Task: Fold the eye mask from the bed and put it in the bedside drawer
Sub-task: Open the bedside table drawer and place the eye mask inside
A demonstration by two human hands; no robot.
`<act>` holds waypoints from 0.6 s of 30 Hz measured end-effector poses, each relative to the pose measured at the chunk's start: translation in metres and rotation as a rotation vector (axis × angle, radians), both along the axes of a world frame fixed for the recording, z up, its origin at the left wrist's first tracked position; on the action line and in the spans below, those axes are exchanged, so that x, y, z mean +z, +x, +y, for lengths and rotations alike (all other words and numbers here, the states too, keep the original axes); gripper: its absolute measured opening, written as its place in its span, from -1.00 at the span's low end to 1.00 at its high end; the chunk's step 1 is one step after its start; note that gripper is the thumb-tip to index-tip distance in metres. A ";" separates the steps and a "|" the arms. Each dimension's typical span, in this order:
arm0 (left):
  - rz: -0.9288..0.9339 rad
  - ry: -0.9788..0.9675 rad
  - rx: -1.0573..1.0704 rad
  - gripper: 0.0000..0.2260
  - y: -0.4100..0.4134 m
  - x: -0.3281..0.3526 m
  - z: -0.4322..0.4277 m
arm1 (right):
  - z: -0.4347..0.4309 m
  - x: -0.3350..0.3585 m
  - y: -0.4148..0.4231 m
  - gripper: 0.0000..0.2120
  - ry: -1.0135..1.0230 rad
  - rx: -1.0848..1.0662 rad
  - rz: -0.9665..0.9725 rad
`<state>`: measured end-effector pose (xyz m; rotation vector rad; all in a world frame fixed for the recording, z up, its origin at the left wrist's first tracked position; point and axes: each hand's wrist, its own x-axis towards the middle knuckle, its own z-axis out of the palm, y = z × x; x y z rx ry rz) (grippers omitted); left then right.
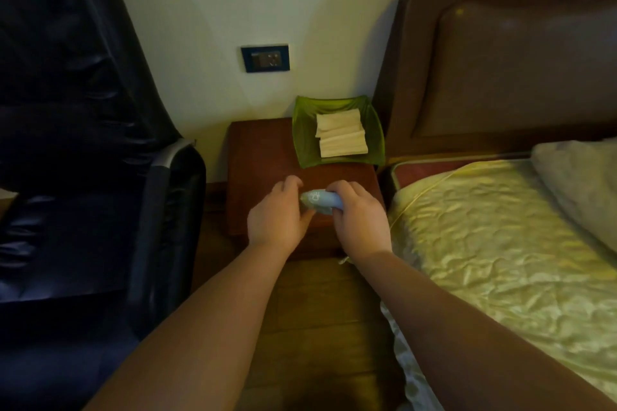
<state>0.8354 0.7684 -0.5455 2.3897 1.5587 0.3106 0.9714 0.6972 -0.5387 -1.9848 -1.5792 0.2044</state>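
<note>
Head view looks down on both hands over the brown bedside table (260,157). Between them is the blue eye mask (320,199), bunched into a compact roll above the table's front edge. Right hand (360,220) has its fingers curled closed around one end; left hand (278,215) pinches the other end with bent fingers. A green tray (302,138) of white folded tissues (340,135) sits behind, and the bed (500,243) lies to the right.
</note>
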 end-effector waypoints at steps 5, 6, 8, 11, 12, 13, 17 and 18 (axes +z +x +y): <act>-0.055 -0.442 0.372 -0.68 -0.004 -0.063 0.014 | 0.015 -0.038 0.005 -0.69 0.044 -0.036 0.034; -0.043 -0.526 0.391 -0.71 -0.003 -0.074 0.017 | 0.018 -0.045 0.006 -0.70 0.057 -0.039 0.030; -0.071 -0.662 0.430 -0.68 0.004 -0.096 0.019 | 0.025 -0.060 0.010 -0.70 0.085 -0.039 0.026; -0.303 -0.847 0.596 -0.64 0.018 -0.129 0.021 | 0.032 -0.081 0.015 -0.71 0.128 -0.032 0.041; -0.413 -0.934 0.664 -0.63 0.023 -0.139 0.022 | 0.035 -0.087 0.016 -0.70 0.138 -0.029 0.048; -0.511 -1.021 0.725 -0.62 0.028 -0.149 0.021 | 0.038 -0.094 0.017 -0.70 0.148 -0.029 0.052; -0.804 -1.204 0.883 -0.63 0.042 -0.190 0.022 | 0.048 -0.116 0.021 -0.71 0.198 -0.017 0.052; -0.851 -1.202 0.917 -0.64 0.045 -0.200 0.023 | 0.050 -0.121 0.022 -0.71 0.205 -0.012 0.052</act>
